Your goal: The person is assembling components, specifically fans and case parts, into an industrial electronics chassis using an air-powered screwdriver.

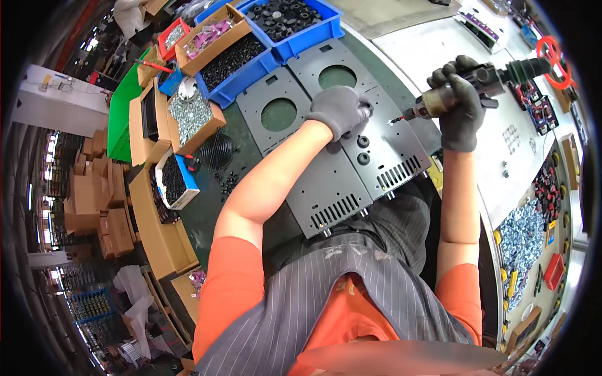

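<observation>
Two dark grey metal panels (389,141), each with a large round hole and a row of slots, lie side by side in front of me. My left hand (337,111), in a grey glove, is over the right panel with its fingertips pressed together at the surface; whatever they hold is hidden. Two black round rubber feet (363,141) sit on the panel near that hand. Gripped in my gloved right hand (463,119) is a power screwdriver (438,101), held above the panel's right edge. Its bit (396,120) points left toward my left hand.
Blue bins (338,30) of black parts stand beyond the panels. To the left are a cardboard box of silver screws (190,116), a green bin (123,119) and a small box of black screws (172,182). A pile of silver hardware (522,244) lies at right.
</observation>
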Tool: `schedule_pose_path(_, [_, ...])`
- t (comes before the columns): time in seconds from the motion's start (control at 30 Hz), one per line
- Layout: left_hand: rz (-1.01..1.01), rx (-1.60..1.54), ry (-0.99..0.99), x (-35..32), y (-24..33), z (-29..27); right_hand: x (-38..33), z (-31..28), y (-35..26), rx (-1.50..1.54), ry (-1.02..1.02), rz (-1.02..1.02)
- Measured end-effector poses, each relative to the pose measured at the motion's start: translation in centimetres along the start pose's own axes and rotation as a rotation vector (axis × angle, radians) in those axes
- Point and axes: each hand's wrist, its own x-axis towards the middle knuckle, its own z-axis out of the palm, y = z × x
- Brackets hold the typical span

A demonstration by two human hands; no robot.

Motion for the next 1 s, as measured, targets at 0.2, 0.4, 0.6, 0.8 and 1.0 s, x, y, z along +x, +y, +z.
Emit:
schedule_pose_path(0.2, [0.166, 0.02, 0.275, 4.3, -0.1, 1.4, 4.2, 0.3, 2.7, -0.213, -0.006, -0.091])
schedule_pose_path(0.4, [0.181, -0.087, 0.325, 5.1, -0.7, 3.5, 6.1, 1.7, 5.9, -0.319, -0.088, -0.056])
schedule_pose_path(0.6, [0.221, -0.085, 0.366, 5.4, -0.7, 3.4, 6.8, 2.7, 7.0, -0.461, -0.162, 0.026])
schedule_pose_path(0.8, [0.206, -0.079, 0.301, 5.2, -1.6, 2.3, 6.6, 3.1, 8.4, -0.568, -0.221, 0.141])
schedule_pose_path(1.0, [0.096, -1.214, 0.165, 4.9, -2.3, 1.1, 7.2, 0.6, 9.1, -0.372, -0.169, 0.064])
